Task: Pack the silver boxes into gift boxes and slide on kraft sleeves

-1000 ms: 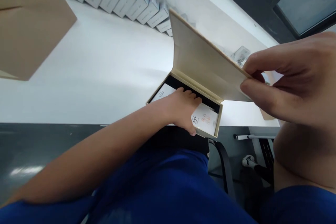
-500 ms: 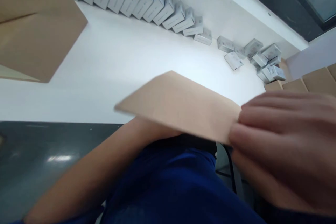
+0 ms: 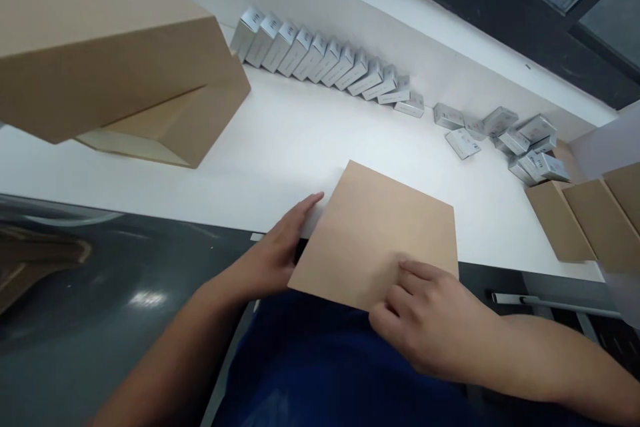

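A flat brown piece of cardboard is tilted in front of me, over the near edge of the white table. My right hand is closed at its near right part, fingers curled against the upper face. My left hand is beside the left edge with its thumb stretched out and apart from the cardboard. The other left fingers are partly hidden behind the sheet, so I cannot see whether they touch it from below.
A large brown carton with a slanted flap stands on the white table at left. Several small white boxes lean in a row along the wall. More small boxes are piled at right, near brown cartons. Cardboard shows low at left.
The cardboard has turned so its broad face shows. My right hand has moved left and down to its near part. My left hand has come into view at its left edge.
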